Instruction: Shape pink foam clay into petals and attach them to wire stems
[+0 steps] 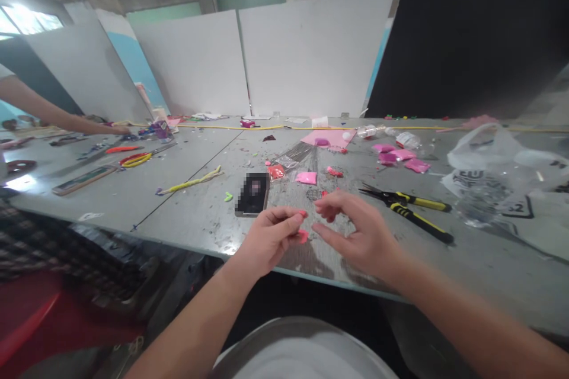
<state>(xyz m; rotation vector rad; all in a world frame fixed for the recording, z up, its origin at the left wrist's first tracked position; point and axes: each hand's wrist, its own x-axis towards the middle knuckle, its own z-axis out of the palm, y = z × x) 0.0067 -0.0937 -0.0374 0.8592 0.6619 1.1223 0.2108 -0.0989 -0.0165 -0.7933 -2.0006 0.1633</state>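
Between the thumb and fingers of my left hand [278,234] is a small piece of red modelling clay [303,236], partly hidden by the fingers. My right hand [355,228] hovers just right of it, thumb and fingers apart, with nothing visible between them. Beyond my hands lie a pink clay packet [306,177], a red clay packet [276,172] and a small red clay lump [335,172]. A dark phone [252,194], its screen blurred out, rests left of my hands. Black-and-yellow pliers [406,204] lie to the right of my right hand.
A white plastic bag [498,172] stands at the right, near several pink packets [402,155]. A yellow twisted strip [191,180] lies left of the phone. At the far left, a co-worker's arm [57,108] reaches over the table [178,219]. White panels [311,53] line the back.
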